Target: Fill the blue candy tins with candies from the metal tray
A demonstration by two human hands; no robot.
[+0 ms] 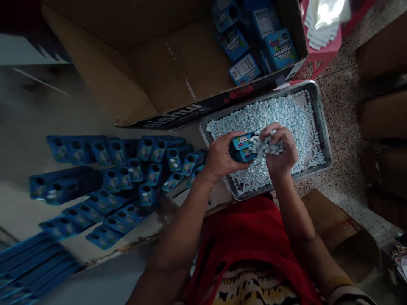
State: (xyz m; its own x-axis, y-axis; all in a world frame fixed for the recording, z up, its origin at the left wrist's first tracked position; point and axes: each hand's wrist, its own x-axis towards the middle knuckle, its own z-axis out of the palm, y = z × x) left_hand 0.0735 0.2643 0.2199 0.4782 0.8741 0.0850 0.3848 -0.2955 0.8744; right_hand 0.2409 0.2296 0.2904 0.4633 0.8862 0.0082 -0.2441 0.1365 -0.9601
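Observation:
My left hand [219,156] is wrapped round two small blue boxes [242,148], held side by side over the left part of a metal tray [324,140]. Small pale blue and white candies [280,108] cover most of the tray. Cupped beside the boxes, my right hand [282,148] holds a heap of the candies [265,144] against their ends. Left of the tray, many blue boxes with round openings [116,152] stand in rows on the table; white candies show in some openings.
A large open cardboard box [171,55] holding blue cartons [281,48] stands behind the tray. Flat blue boxes [34,267] lie at the lower left. At the upper right is a pink stool [332,44] with papers; an open carton [333,224] sits at the lower right.

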